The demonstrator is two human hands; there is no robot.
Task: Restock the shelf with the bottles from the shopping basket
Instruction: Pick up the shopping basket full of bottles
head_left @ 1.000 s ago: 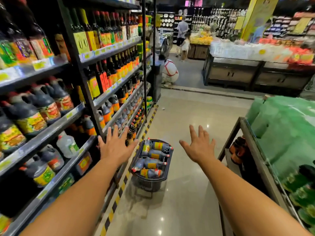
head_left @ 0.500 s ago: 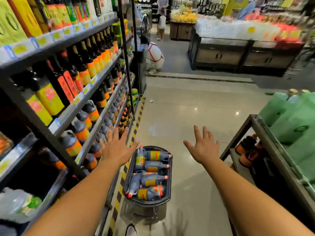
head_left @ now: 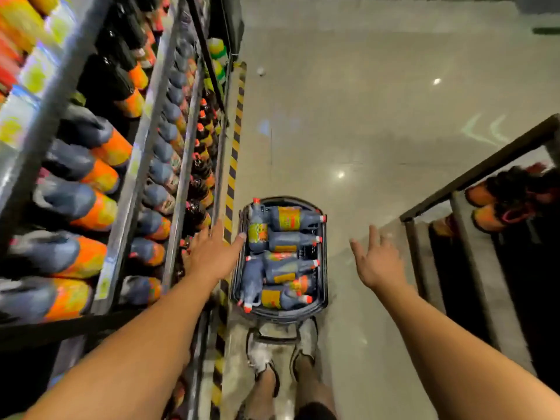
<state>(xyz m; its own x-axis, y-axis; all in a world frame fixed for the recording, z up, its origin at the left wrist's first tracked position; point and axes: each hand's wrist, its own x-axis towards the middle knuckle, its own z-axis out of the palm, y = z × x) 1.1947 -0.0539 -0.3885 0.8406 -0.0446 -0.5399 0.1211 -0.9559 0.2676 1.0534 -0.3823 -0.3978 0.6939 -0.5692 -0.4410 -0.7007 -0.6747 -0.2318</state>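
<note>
On your left the shelf (head_left: pixel 142 153) runs in tiers of dark bottles with orange labels, blurred in this view. Your left hand (head_left: pixel 212 256) reaches out in front of its lower tier, fingers straight and spread, holding nothing, the thumb tip just at the rim of the shopping basket (head_left: pixel 323 268). The basket sits on the floor by your feet (head_left: pixel 281 350), filled with grey bottles (head_left: pixel 285 241) lying on their sides, red caps showing. Your right hand (head_left: pixel 378 262) hovers right of the basket, fingers extended and empty. A dark metal rack (head_left: pixel 472 174) stands at far right.
</note>
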